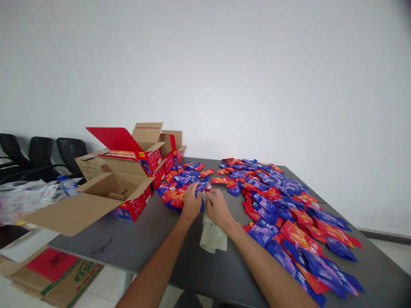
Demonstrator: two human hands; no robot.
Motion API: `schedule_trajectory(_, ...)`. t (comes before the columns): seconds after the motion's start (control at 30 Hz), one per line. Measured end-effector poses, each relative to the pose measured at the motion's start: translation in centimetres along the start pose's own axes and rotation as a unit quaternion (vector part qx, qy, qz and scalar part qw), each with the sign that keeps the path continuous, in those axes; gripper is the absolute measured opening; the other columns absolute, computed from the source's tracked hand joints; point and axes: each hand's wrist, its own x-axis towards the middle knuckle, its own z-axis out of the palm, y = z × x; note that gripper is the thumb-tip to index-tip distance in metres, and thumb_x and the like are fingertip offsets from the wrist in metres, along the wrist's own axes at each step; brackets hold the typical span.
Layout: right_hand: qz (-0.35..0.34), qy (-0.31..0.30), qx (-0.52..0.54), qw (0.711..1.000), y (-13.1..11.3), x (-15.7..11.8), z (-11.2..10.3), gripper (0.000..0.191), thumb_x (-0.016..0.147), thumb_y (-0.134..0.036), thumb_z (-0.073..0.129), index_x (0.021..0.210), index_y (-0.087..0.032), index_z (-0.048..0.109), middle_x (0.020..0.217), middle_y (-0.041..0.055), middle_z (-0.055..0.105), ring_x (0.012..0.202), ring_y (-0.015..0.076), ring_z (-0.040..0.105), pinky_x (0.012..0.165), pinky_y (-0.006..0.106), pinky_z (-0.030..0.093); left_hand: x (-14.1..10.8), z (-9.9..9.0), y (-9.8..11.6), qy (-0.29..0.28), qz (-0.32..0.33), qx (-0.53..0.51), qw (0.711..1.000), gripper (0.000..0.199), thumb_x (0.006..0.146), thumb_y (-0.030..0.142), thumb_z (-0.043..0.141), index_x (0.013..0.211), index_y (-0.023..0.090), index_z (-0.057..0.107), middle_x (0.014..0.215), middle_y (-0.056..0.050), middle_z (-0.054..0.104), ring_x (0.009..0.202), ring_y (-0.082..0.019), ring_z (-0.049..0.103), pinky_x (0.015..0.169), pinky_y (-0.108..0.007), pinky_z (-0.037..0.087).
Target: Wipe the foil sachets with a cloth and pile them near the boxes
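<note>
A limp pale grey-green piece, like a cloth or soft bag [213, 236], hangs down to the dark table from my right hand [218, 208], whose closed fingers grip its upper end. Close beside it, my left hand [192, 201] has its fingers bent together at the edge of a heap of blue and red packets [183, 182]. A bit of the pale material shows between both hands. Whether the left fingers pinch that or a blue packet is hidden.
A large spread of red and blue packets [272, 205] covers the right side of the table [144, 239]. An open red carton [141, 205] stands at the left, its flap [73, 211] jutting out. More open cartons [152, 160] are behind. A flattened box [61, 273] lies below.
</note>
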Motion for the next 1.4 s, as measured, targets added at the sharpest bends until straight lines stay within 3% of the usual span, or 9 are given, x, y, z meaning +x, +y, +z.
schedule_trajectory(0.1,-0.004,-0.002,-0.013,1.000,-0.7,0.5,1.0,0.022,0.086,-0.008,0.051,0.092,-0.019,0.069,0.096,0.0077,0.062,0.099,0.0209,0.056,0.090,0.034,0.047,0.8,-2.1,-0.5,0.038,0.003,0.107,0.994,0.047,0.080,0.020,0.059,0.127,0.022,0.065,0.140,-0.013,0.056,0.137,-0.034,0.040,0.119,-0.051,0.020)
schedule_trajectory(0.2,0.001,-0.002,-0.022,1.000,-0.5,0.3,1.1,0.022,0.087,-0.009,0.050,0.094,-0.018,0.069,0.098,0.0088,0.062,0.100,0.0215,0.056,0.091,0.034,0.047,1.4,-3.2,-1.4,0.041,-0.021,0.205,0.978,0.047,0.083,0.023,0.056,0.130,0.017,0.062,0.147,-0.019,0.049,0.141,-0.038,0.034,0.118,-0.057,0.016)
schedule_trajectory(0.37,0.024,0.016,-0.037,0.999,1.1,-0.8,-0.2,0.025,0.087,-0.009,0.052,0.100,-0.019,0.071,0.104,0.0100,0.061,0.101,0.0215,0.057,0.093,0.034,0.048,0.9,-1.9,-3.5,0.004,-0.001,0.227,0.974,0.038,0.085,0.021,0.054,0.121,0.019,0.068,0.143,-0.017,0.054,0.144,-0.038,0.032,0.119,-0.060,0.013)
schedule_trajectory(0.47,0.058,0.011,-0.062,0.996,2.5,-1.7,-1.4,0.029,0.087,-0.009,0.052,0.106,-0.019,0.072,0.106,0.0102,0.061,0.101,0.0207,0.058,0.094,0.032,0.048,0.2,0.6,-3.9,-0.030,0.032,0.224,0.974,0.037,0.086,0.018,0.051,0.119,0.023,0.069,0.139,-0.011,0.058,0.142,-0.032,0.035,0.120,-0.055,0.017)
schedule_trajectory(0.6,0.098,0.013,-0.095,0.991,4.7,-2.8,-3.4,0.032,0.087,-0.009,0.052,0.110,-0.017,0.073,0.107,0.0119,0.061,0.101,0.0210,0.059,0.095,0.032,0.047,-0.6,4.5,-3.1,-0.089,0.061,0.224,0.969,0.038,0.086,0.016,0.051,0.120,0.019,0.068,0.136,-0.012,0.060,0.137,-0.028,0.042,0.120,-0.050,0.022)
schedule_trajectory(0.97,0.208,0.090,-0.192,0.955,10.7,-5.7,-11.0,0.032,0.085,-0.011,0.052,0.107,-0.013,0.075,0.098,0.0150,0.065,0.099,0.0265,0.062,0.093,0.036,0.051,-2.9,17.7,0.4,-0.186,-0.026,0.064,0.980,0.034,0.091,0.032,0.052,0.115,0.017,0.070,0.119,-0.014,0.072,0.113,-0.024,0.065,0.100,-0.034,0.045)
schedule_trajectory(1.17,0.236,0.115,-0.204,0.943,13.4,-7.3,-12.8,0.033,0.086,-0.014,0.051,0.109,-0.013,0.074,0.104,0.0172,0.064,0.099,0.0277,0.064,0.092,0.038,0.051,-2.4,24.4,1.1,-0.167,-0.107,0.026,0.980,0.047,0.086,0.038,0.062,0.125,0.011,0.062,0.125,-0.022,0.067,0.115,-0.028,0.064,0.098,-0.036,0.045)
schedule_trajectory(1.27,0.245,0.118,-0.208,0.940,14.1,-7.9,-12.9,0.034,0.085,-0.013,0.051,0.110,-0.013,0.073,0.104,0.0172,0.064,0.100,0.0280,0.064,0.093,0.039,0.051,-1.9,26.3,1.2,-0.155,-0.141,0.003,0.978,0.051,0.078,0.036,0.072,0.121,0.010,0.062,0.122,-0.023,0.068,0.112,-0.029,0.064,0.098,-0.038,0.046)
schedule_trajectory(1.4,0.250,0.122,-0.205,0.938,14.6,-8.2,-12.8,0.035,0.084,-0.013,0.051,0.111,-0.014,0.073,0.105,0.0160,0.063,0.097,0.0266,0.064,0.093,0.038,0.052,-1.5,27.5,1.0,-0.137,-0.194,-0.040,0.970,0.055,0.065,0.020,0.080,0.116,0.011,0.062,0.118,-0.020,0.068,0.109,-0.028,0.064,0.098,-0.038,0.046)
